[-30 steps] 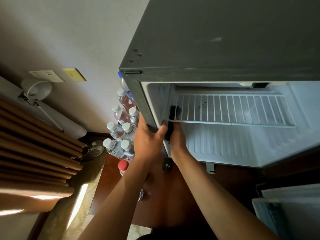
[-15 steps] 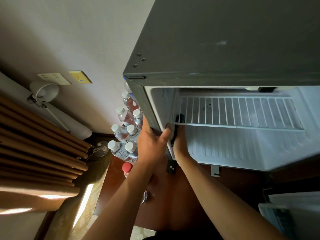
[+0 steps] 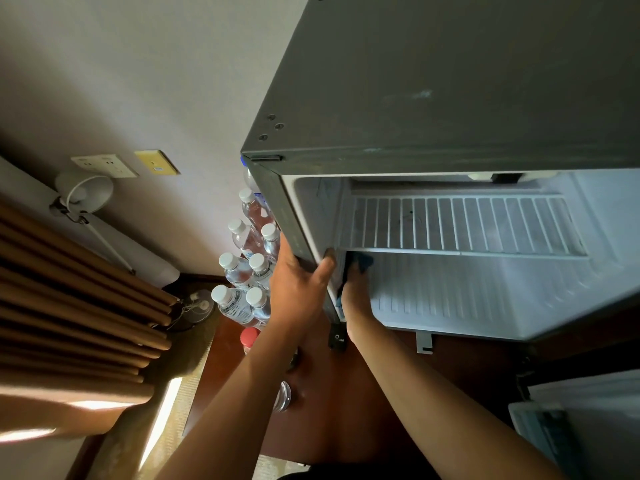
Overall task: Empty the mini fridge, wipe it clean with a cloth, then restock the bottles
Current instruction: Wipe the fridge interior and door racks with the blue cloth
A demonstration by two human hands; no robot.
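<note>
In the head view, the right hand (image 3: 356, 292) with its dark cloth (image 3: 363, 262) has slid down the left inner wall of the mini fridge (image 3: 450, 98): a second ago the cloth sat at shelf height, now it shows just under the wire shelf (image 3: 460, 226), so wiping has moved to the lower compartment and restocking waits. The left hand (image 3: 301, 285) stays braced on the fridge's left front edge, thumb hooked over the rim, fingers behind the side panel. The right hand's fingers are hidden by the wall, so I cannot tell how they hold the cloth. The bottles (image 3: 242, 271) stand left of the fridge, partly behind it.
</note>
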